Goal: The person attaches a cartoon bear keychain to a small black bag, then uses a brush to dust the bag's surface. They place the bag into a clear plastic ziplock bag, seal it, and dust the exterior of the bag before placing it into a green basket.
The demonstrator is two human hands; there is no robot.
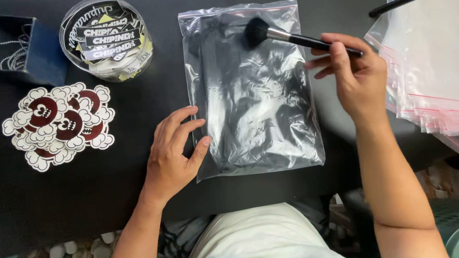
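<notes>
A clear bag [252, 89] lies mid-table [134, 169]. The left hand [174, 150], fingers spread, pins its edge; the right hand [353, 73] pinches a brush [287, 36]. Light strokes would suit best.

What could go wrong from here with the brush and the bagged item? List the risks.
1. The left hand presses only the left edge of the clear bag; brush strokes might slide or crease the glossy film on the black table.
2. The right hand grips the brush near the handle's end, so the bristle head may wobble.
3. A wide sweep of the right hand could disturb the stack of empty bags beside it.
</notes>
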